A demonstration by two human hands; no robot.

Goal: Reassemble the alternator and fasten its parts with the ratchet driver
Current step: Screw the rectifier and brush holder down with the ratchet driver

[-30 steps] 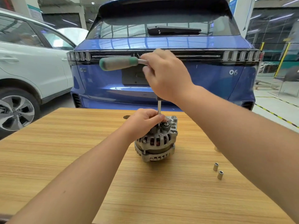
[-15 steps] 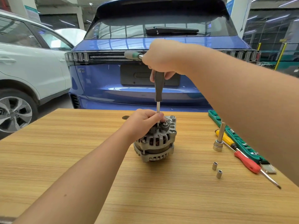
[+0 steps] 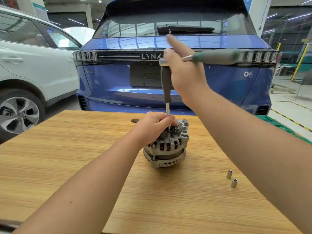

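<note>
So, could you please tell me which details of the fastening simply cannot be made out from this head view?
- The fastener under the driver's tip: hidden by the left hand on top of the alternator.
- The right hand and its grip on the ratchet driver: motion-blurred, fingers unclear.
- The green tray at the table's right: mostly covered by the right forearm.
- The two loose sockets: too small to read sizes.

A light wooden desk [image 3: 50,166] with fine striped grain fills the foreground. Beyond its far edge stands a blue hatchback car [image 3: 168,85], tail toward the desk; a white car [image 3: 33,68] is parked past the far left corner. Yellow-black floor tape [image 3: 290,119] crosses the pale concrete floor [image 3: 283,102] at right.
</note>
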